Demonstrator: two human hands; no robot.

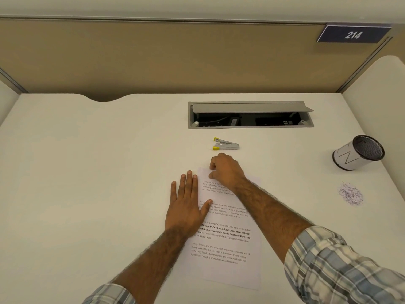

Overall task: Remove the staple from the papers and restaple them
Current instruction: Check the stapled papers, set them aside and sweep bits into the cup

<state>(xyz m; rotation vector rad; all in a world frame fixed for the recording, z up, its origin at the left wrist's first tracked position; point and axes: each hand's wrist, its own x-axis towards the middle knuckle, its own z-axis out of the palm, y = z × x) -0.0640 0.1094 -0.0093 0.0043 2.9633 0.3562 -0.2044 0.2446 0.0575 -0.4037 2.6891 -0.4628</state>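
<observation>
The right grip [225, 170], a bare hand, sits at the top left corner of the papers [232, 255]. Its fingers are curled down over the top edge and the thumb tip rests on the sheet. Whether it pinches the corner or only presses on it I cannot tell.

The left grip [186, 205] lies flat along the papers' left edge with its 4 fingers straight and close together. Its palm is on the desk [87, 161] and its thumb is spread across onto the sheet.

The papers lie face up at the near middle of the desk with 4 blocks of print showing. They are turned slightly, so the bottom right corner points toward the near edge.

Just beyond the papers' top edge, apart from the right grip, a small silver stapler [225, 144] with yellow tips lies with its 2 arms spread. Farther beyond it, a cable tray [251, 115] is sunk in the desk with its lid raised.

Left of the papers a broad stretch of desk runs to the left edge. Well right of them lie a heap of paper scraps [350, 193] and, beyond it, a mesh cup [359, 153] wrapped in white, near the desk's right edge. A plate reading 214 [352, 35] hangs on the back partition [153, 58].
</observation>
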